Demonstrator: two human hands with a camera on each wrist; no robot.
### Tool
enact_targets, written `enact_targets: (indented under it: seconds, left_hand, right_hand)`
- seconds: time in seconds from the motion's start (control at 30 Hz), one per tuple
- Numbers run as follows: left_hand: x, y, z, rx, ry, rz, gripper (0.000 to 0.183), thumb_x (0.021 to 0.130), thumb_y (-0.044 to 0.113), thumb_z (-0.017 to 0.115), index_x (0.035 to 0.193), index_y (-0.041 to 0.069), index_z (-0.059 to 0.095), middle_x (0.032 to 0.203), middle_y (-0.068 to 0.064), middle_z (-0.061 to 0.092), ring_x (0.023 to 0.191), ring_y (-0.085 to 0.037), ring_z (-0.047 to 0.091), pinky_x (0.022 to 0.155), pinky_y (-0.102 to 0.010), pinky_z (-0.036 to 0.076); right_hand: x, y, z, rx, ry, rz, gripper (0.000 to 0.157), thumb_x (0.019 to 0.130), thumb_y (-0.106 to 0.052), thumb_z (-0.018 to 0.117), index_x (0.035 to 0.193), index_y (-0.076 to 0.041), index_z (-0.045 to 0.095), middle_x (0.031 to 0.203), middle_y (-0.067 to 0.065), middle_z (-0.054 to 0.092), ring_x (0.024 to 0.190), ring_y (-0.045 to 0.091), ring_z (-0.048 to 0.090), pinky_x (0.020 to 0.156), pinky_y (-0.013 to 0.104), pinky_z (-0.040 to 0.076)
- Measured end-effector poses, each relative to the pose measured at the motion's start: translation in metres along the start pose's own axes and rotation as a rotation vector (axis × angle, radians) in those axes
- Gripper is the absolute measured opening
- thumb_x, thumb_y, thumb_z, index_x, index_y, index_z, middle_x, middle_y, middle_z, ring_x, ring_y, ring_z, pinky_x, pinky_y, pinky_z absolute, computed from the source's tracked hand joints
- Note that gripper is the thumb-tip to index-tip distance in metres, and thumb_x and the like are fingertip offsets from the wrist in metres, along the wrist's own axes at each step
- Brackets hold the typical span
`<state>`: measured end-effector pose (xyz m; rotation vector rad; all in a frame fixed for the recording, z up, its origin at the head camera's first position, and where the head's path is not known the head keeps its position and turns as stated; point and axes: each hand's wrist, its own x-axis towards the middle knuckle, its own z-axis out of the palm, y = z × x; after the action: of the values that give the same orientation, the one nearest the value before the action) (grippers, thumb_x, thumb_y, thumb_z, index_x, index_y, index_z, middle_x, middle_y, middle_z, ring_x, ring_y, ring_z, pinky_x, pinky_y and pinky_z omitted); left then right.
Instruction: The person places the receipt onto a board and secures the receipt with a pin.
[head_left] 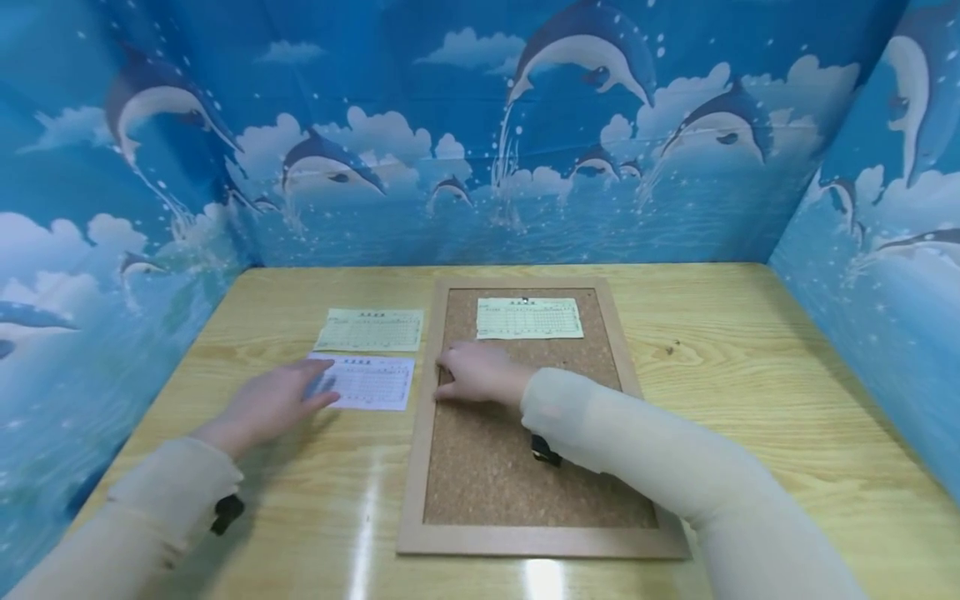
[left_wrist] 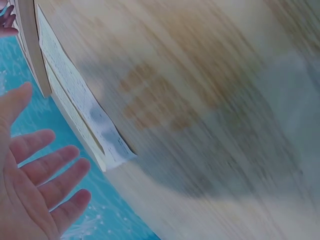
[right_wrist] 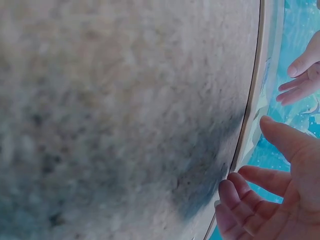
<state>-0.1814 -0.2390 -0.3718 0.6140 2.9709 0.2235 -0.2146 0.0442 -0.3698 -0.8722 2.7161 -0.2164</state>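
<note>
A printed lilac-white paper slip [head_left: 375,385] lies on the table left of a wood-framed corkboard [head_left: 517,492]. My left hand [head_left: 270,398] is at the slip's left end; in the left wrist view its fingers [left_wrist: 57,172] are spread and hold nothing. Just beyond that slip lies a pale green printed slip [head_left: 371,330]. Another green slip [head_left: 529,319] is on the board's upper part, with a small dark pin [head_left: 525,299] at its top edge. Over the board's left side hovers my right hand [head_left: 482,372], fingers loosely bent and holding nothing, near the frame.
A light wooden table [head_left: 750,400] carries everything. Small dark bits [head_left: 672,345] lie right of the board. Blue dolphin-print cloth [head_left: 420,217] walls in the back and both sides. A dark wrist device [head_left: 545,450] hangs under the right sleeve.
</note>
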Motion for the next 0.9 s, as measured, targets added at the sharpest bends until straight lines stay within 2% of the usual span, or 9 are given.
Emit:
enact_targets:
  seconds: [0.2, 0.43, 0.6, 0.73, 0.83, 0.9]
  left_hand:
    - [0.001, -0.007, -0.003, -0.001, -0.022, -0.060, 0.059, 0.091, 0.034, 0.059, 0.132, -0.006, 0.045, 0.130, -0.030, 0.047, 0.116, -0.048, 0.045, 0.093, -0.060, 0.036]
    - [0.007, -0.018, -0.001, 0.037, -0.038, -0.143, 0.060, 0.089, 0.031, 0.063, 0.131, -0.009, 0.046, 0.128, -0.031, 0.047, 0.114, -0.050, 0.044, 0.090, -0.061, 0.037]
    - [0.011, -0.030, 0.000, 0.081, -0.066, -0.178, 0.060, 0.087, 0.034, 0.064, 0.126, -0.010, 0.050, 0.122, -0.035, 0.049, 0.106, -0.051, 0.049, 0.081, -0.060, 0.043]
    - [0.012, -0.036, -0.002, 0.034, -0.128, -0.218, 0.047, 0.087, 0.036, 0.063, 0.104, -0.008, 0.061, 0.097, -0.026, 0.060, 0.078, -0.035, 0.058, 0.061, -0.045, 0.048]
    - [0.013, -0.038, -0.005, -0.017, -0.168, -0.241, 0.041, 0.088, 0.037, 0.062, 0.087, -0.004, 0.063, 0.080, -0.014, 0.058, 0.061, -0.021, 0.049, 0.051, -0.035, 0.041]
    - [0.014, -0.040, -0.005, -0.048, -0.178, -0.248, 0.042, 0.088, 0.038, 0.061, 0.086, -0.003, 0.063, 0.077, -0.011, 0.058, 0.059, -0.019, 0.049, 0.050, -0.033, 0.040]
  right_hand:
    - [0.007, -0.005, 0.001, 0.000, -0.013, -0.005, 0.034, 0.087, -0.048, 0.060, 0.099, -0.016, 0.063, 0.090, -0.002, 0.057, 0.074, 0.013, 0.052, 0.063, 0.030, 0.043]
    - [0.017, -0.016, 0.006, -0.079, -0.028, 0.016, 0.050, 0.088, -0.049, 0.059, 0.123, -0.013, 0.059, 0.105, 0.000, 0.060, 0.088, 0.014, 0.055, 0.072, 0.032, 0.047]
    - [0.021, -0.017, 0.007, -0.071, -0.017, 0.011, 0.044, 0.087, -0.047, 0.060, 0.116, -0.013, 0.063, 0.089, -0.003, 0.055, 0.075, 0.012, 0.051, 0.062, 0.029, 0.044]
    - [0.022, -0.018, 0.008, -0.075, -0.015, 0.010, 0.041, 0.088, -0.046, 0.060, 0.112, -0.013, 0.064, 0.088, -0.003, 0.054, 0.073, 0.012, 0.051, 0.060, 0.028, 0.043]
    - [0.022, -0.019, 0.008, -0.083, -0.016, 0.009, 0.038, 0.088, -0.045, 0.060, 0.109, -0.013, 0.064, 0.089, -0.002, 0.054, 0.073, 0.012, 0.051, 0.059, 0.027, 0.043]
    - [0.022, -0.019, 0.007, -0.080, -0.019, 0.011, 0.037, 0.088, -0.045, 0.061, 0.107, -0.013, 0.065, 0.089, -0.002, 0.055, 0.073, 0.012, 0.051, 0.059, 0.026, 0.043]
